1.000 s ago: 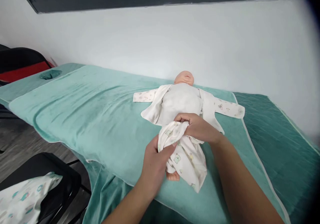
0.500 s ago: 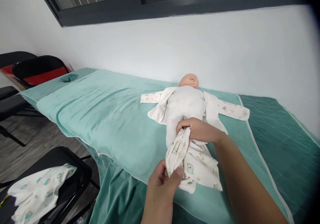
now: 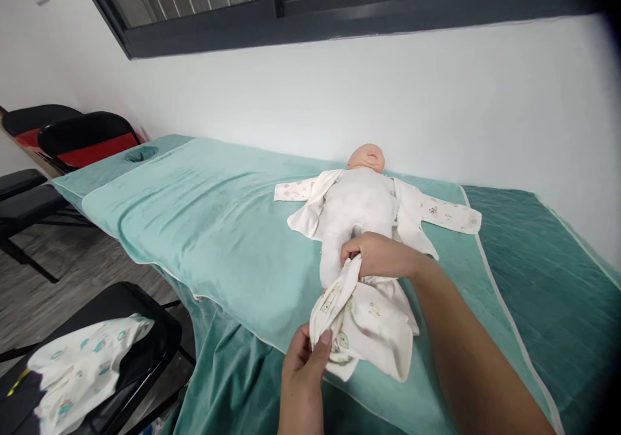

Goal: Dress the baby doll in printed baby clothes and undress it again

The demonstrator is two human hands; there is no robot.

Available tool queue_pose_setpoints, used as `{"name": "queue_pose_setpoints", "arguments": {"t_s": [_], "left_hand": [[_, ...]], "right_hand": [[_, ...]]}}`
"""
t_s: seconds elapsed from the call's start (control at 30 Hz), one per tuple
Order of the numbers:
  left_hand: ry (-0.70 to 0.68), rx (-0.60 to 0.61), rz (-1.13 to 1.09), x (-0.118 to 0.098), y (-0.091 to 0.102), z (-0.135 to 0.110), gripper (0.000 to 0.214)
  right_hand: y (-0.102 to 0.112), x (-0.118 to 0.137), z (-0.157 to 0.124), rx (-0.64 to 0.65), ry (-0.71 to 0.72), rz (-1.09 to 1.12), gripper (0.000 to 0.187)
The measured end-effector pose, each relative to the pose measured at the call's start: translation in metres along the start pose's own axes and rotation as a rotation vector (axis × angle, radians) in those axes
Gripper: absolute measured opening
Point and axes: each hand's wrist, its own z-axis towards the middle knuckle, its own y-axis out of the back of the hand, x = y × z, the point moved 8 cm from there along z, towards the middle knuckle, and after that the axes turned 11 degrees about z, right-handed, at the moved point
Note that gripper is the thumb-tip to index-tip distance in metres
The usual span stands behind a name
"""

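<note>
A baby doll (image 3: 361, 205) lies on its back on a teal towel (image 3: 213, 228), head toward the wall. Its white printed top (image 3: 436, 212) is spread open, sleeves out to both sides. White printed trousers (image 3: 369, 322) are bunched over the doll's legs near the towel's front edge. My right hand (image 3: 381, 254) is closed on the trousers' waistband at the doll's hips. My left hand (image 3: 303, 360) pinches the lower end of the trousers, close to the table's edge. The doll's feet are hidden under the cloth.
The towel covers a long teal massage table (image 3: 548, 273) set against a white wall below a dark-framed window (image 3: 272, 2). A black chair (image 3: 121, 351) at lower left holds a white printed garment (image 3: 77, 370). More black and red chairs (image 3: 82, 141) stand at far left.
My left hand has drawn the trousers' lower end down toward the table's edge, away from the doll's hips. My right hand stayed on the waistband. The doll's foot is no longer visible.
</note>
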Motion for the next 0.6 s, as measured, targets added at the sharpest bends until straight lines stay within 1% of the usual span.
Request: {"name": "queue_pose_setpoints", "arguments": {"t_s": [0.07,0.13,0.2,0.27,0.33,0.43,0.5,0.6], "left_hand": [[-0.029,-0.003,0.085,-0.002,0.006,0.007,0.048],[-0.079,-0.003,0.219,-0.009,0.009,0.011,0.049],[-0.136,0.0,0.352,-0.018,0.007,0.012,0.046],[-0.163,0.023,0.434,-0.028,0.003,0.012,0.042],[-0.147,0.07,0.454,-0.035,-0.002,0.011,0.039],[-0.132,0.137,0.42,-0.044,-0.008,0.014,0.04],[-0.174,0.18,0.402,-0.051,-0.012,0.021,0.039],[-0.298,0.229,0.415,-0.061,-0.016,0.035,0.037]], "right_hand": [[-0.001,-0.002,0.0,-0.007,0.008,-0.018,0.005],[-0.001,-0.002,-0.001,-0.02,0.01,-0.038,0.003],[-0.001,-0.001,-0.004,-0.044,0.007,-0.064,0.004],[-0.001,-0.001,-0.006,-0.061,-0.012,-0.09,0.006],[0.0,-0.002,-0.008,-0.073,-0.041,-0.114,0.006],[0.001,-0.004,-0.009,-0.092,-0.059,-0.111,0.007],[0.002,-0.005,-0.01,-0.095,-0.047,-0.076,0.008],[0.004,-0.005,-0.011,-0.097,-0.022,0.002,0.01]]}}
